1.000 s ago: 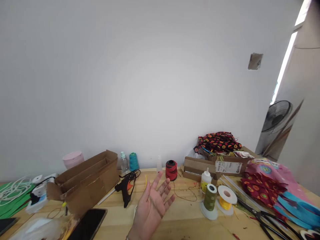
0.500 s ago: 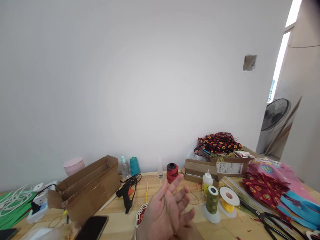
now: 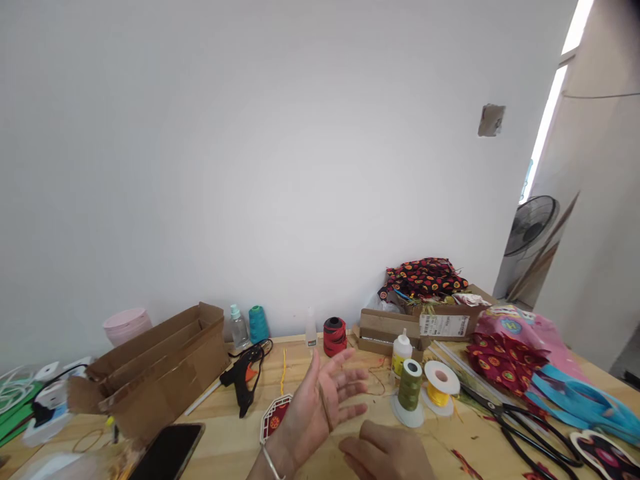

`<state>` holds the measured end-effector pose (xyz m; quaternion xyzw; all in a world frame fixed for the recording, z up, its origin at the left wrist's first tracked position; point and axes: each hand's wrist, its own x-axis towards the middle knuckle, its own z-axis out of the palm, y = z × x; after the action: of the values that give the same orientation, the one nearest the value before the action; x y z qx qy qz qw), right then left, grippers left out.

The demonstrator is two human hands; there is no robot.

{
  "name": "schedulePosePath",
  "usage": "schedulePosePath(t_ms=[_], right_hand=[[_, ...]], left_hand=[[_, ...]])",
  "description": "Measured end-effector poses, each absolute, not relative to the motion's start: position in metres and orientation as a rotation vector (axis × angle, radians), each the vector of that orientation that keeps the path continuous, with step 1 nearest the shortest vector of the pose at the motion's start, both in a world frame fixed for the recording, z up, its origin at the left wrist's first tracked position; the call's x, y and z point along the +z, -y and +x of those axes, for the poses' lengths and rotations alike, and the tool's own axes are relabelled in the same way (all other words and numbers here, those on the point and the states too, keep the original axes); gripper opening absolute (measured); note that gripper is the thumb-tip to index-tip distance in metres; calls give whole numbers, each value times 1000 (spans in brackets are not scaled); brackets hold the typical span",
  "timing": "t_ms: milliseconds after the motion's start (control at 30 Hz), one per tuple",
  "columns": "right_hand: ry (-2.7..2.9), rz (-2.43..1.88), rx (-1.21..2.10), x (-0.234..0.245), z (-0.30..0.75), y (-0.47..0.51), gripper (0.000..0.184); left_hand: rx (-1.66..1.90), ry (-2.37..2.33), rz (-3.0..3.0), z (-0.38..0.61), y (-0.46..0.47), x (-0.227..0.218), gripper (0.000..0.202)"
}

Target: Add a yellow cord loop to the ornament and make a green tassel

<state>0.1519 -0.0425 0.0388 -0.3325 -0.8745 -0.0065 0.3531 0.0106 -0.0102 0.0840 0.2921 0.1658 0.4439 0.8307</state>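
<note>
My left hand (image 3: 325, 403) is held palm up above the table, fingers spread. A strand of olive-brown thread (image 3: 326, 408) runs across its palm. Just below and to the right is my right hand (image 3: 387, 450), its fingers curled in a pinch near the thread; their tips are partly hidden. Behind the left wrist lies an octagonal white-rimmed red ornament (image 3: 273, 421) with a yellow cord (image 3: 284, 370). An olive thread spool (image 3: 411, 387) stands to the right of the hands, beside a spool of yellow cord (image 3: 441, 387).
A glue gun (image 3: 243, 383), a phone (image 3: 170, 450) and a long cardboard box (image 3: 165, 373) lie to the left. Further back stand a red cord spool (image 3: 335, 337) and a glue bottle (image 3: 401, 352). Black scissors (image 3: 520, 420) and blue ribbon (image 3: 575, 397) are on the right.
My right hand has come out from beneath the left to its lower right. The left hand has turned and its fingers have spread. The view has shifted slightly right.
</note>
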Motion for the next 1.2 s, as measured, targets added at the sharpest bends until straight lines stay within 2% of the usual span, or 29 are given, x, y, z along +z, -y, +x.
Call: schedulePosePath(t_ms=[200, 300, 400, 533, 767, 833, 1000, 1100, 1200], right_hand=[[2324, -898, 44, 94, 154, 22, 28], [2379, -844, 165, 102, 150, 12, 21], [2338, -780, 319, 101, 146, 6, 17], [2213, -748, 565, 92, 143, 2, 21], [1912, -736, 1190, 69, 139, -8, 23], [1794, -752, 1307, 59, 137, -11, 24], [1699, -815, 1259, 32, 126, -16, 31], [1696, -844, 1166, 17, 119, -16, 34], [1742, -857, 1064, 7, 117, -17, 26]], left_hand=[[656, -411, 805, 14, 27, 73, 84], [529, -425, 857, 12, 35, 73, 97], [492, -420, 809, 9, 39, 73, 103], [458, -405, 745, 6, 41, 71, 97], [380, -371, 830, 5, 40, 67, 64], [424, -352, 839, 9, 37, 66, 63], [694, -219, 691, 14, 25, 64, 74], [902, -79, 597, 4, 10, 61, 69], [1063, 1, 565, -11, -10, 53, 66]])
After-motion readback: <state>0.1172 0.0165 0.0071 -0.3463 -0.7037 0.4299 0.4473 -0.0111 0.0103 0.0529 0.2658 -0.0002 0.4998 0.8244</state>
